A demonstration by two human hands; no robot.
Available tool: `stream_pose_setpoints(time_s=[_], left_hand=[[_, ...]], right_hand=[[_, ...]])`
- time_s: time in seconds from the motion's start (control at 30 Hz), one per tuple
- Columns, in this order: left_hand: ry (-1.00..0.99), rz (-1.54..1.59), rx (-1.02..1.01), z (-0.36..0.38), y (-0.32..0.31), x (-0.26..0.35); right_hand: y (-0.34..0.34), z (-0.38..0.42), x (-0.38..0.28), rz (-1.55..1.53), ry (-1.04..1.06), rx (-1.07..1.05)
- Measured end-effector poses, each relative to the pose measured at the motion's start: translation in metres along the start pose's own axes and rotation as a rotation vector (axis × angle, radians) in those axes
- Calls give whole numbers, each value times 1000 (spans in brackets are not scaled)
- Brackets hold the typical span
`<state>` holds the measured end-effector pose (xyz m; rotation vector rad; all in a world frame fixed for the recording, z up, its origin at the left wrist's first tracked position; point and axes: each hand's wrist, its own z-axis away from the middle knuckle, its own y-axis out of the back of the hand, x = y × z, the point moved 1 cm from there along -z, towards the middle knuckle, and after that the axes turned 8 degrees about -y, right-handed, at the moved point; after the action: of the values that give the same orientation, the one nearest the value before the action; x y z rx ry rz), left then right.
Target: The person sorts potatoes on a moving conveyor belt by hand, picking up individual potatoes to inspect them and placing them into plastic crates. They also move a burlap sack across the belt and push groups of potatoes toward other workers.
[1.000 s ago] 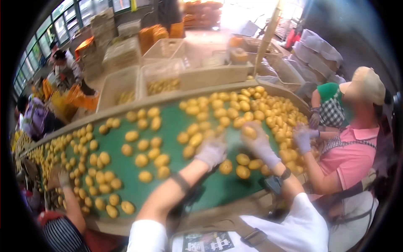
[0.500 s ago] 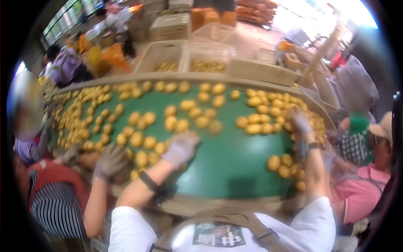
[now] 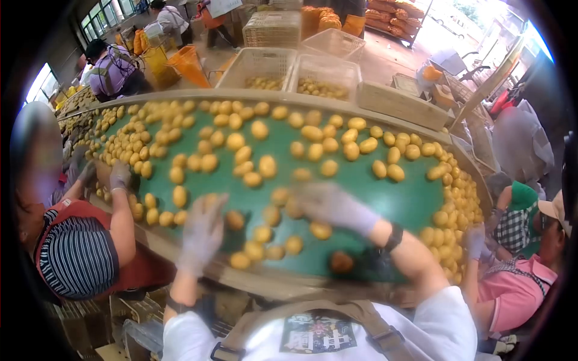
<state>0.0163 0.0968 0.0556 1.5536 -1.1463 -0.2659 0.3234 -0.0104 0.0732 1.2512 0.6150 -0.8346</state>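
Observation:
Yellow potatoes [image 3: 267, 166] lie scattered over a green conveyor belt [image 3: 385, 225]. My left hand [image 3: 201, 234], gloved in pale fabric, is at the belt's near edge with its fingers pointing forward; a potato shows at its fingertips. Motion blurs the fingers, so a grip on it cannot be made out. My gloved right hand [image 3: 337, 207] reaches leftward over the belt's middle, fingers beside a few potatoes and also smeared. One darker, brownish potato [image 3: 341, 262] lies below the right forearm. Between the two hands sit several more potatoes [image 3: 263, 234].
Potatoes crowd the belt's right end [image 3: 448, 222]. A worker in a striped top [image 3: 78, 259] reaches in at left; another in a pink shirt [image 3: 518, 289] is at right. Beyond the far rim stand crates of potatoes [image 3: 322, 75] and a wooden box [image 3: 400, 105].
My right hand has moved from the potatoes at the right end to the belt's middle. My left hand has drawn back toward the near left edge. Potatoes have shifted, and the view has turned.

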Motion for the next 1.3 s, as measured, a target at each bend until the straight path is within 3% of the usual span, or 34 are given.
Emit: stream_pose_setpoints(time_s=[0.03,0.07,0.13,0.2,0.27,0.3,0.4,0.43,0.53,0.57,0.63,0.73,0.8,0.83,0.9,1.0,1.03,1.1,1.17,1.23,1.3], left_hand=[[-9,54,7,12,1,7],[-36,97,21,22,-1,14],[-105,176,54,38,-9,33],[-420,77,29,35,-22,57],[-427,245,-80,26,-42,79],[-427,327,-131,23,-49,81],[-333,197,-148,22,-61,62],[-284,157,-124,23,-58,51],[-47,-67,-150,21,-32,11],[9,-123,-118,22,-26,-1],[118,-252,-69,22,-11,-20],[-52,-96,55,7,-6,0],[-137,93,-72,1,-12,31],[-365,187,-37,2,-35,32],[-443,330,-140,12,-61,56],[-406,329,-149,29,-78,74],[-392,255,-147,30,-81,69],[-369,103,-145,24,-79,48],[-234,-88,-46,26,-61,17],[-56,-165,-172,30,-37,-17],[34,-154,-110,35,-14,-27]], right_hand=[[16,-24,18,319,188,219],[35,-47,33,428,204,378],[80,-99,76,580,13,544],[90,-122,100,656,-194,441],[85,-141,112,728,-379,262],[78,-130,82,624,-406,268],[70,-116,101,598,-204,334],[77,-114,113,587,-256,279],[102,-123,132,435,-338,482],[112,-125,125,257,-192,572],[121,-137,110,199,-257,588],[118,-176,128,169,-318,574],[107,-179,130,46,-287,522],[102,-169,116,3,-299,438],[90,-134,76,-90,-331,271],[77,-101,104,99,-233,340],[73,-94,141,266,-214,413],[55,-65,159,274,-186,455],[47,-32,121,109,-228,341],[35,-7,96,-30,-262,353],[32,11,105,-102,-312,388]])
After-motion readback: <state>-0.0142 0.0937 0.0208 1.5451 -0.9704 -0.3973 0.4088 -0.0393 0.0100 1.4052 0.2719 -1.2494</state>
